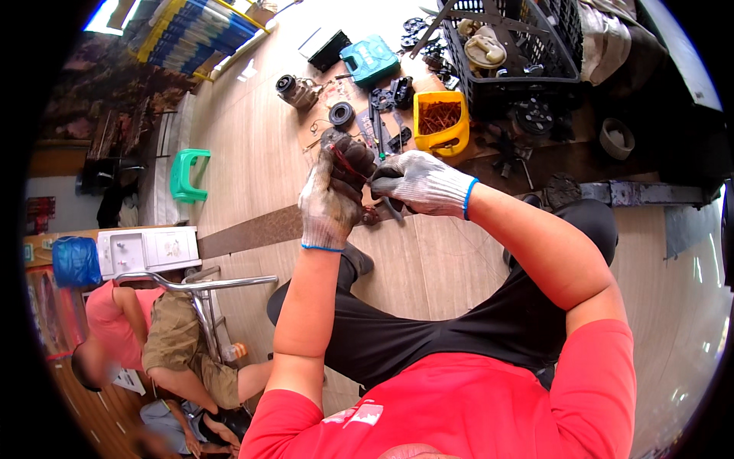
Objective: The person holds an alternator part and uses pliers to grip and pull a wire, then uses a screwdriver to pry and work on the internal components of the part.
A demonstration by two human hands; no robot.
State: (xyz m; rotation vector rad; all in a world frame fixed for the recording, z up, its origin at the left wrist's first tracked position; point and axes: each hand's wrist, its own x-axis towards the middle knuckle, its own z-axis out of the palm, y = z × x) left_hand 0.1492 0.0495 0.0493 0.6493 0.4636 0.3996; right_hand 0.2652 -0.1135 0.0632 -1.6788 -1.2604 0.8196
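Observation:
Both hands wear dirty grey knit gloves with blue cuffs and dark fingers. My left hand point(330, 195) is raised in front of me, fingers curled round a small dark part with red wire point(348, 157); the part's shape is mostly hidden by the fingers. My right hand point(420, 183) is close at its right, fingers bent and pinched at the wire. Behind them on the floor lie a black ring point(341, 115), a yellow bin point(441, 141) with rusty pieces, a metal motor-like housing point(298, 92) and assorted black parts point(386, 115).
A black crate point(512, 76) and teal case point(369, 60) stand beyond. A green stool point(183, 176) is at left. A person in a pink top point(115, 314) sits beside a chrome tube frame point(237, 281), another person point(164, 421) lower left. A metal beam point(642, 195) lies right.

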